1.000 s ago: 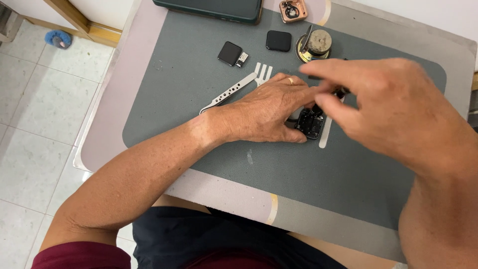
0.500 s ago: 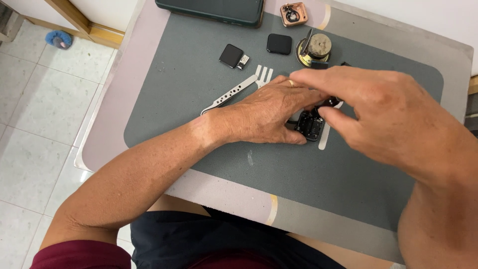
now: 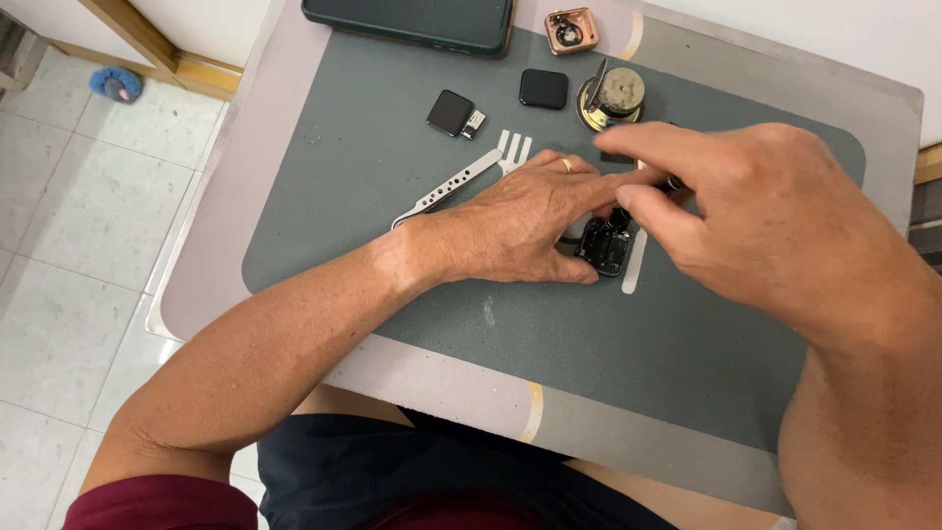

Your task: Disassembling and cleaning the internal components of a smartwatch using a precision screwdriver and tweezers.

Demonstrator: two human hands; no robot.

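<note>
A small black square watch case [image 3: 601, 247] lies on the grey mat [image 3: 392, 245]. My left hand [image 3: 510, 221] reaches in from the left and pins the case between thumb and fingertips; a ring shows on one finger. From the right, my right hand [image 3: 765, 216] hovers over the case. Its thumb and forefinger pinch a small dark piece [image 3: 620, 212] at the case's top edge. What that piece is stays mostly hidden by the fingers.
Silver tweezers [image 3: 446, 186] and a white forked pry tool [image 3: 513, 149] lie just behind my left hand. Farther back are two black square screens [image 3: 450, 111] [image 3: 543, 88], a round metal disc [image 3: 613, 98], a copper watch case [image 3: 571, 29] and a dark phone [image 3: 412, 20]. A white strip [image 3: 635, 263] lies right of the case.
My right hand's fingers have come down closer onto the case's top edge and pinched together there. My left hand has stayed on the case.
</note>
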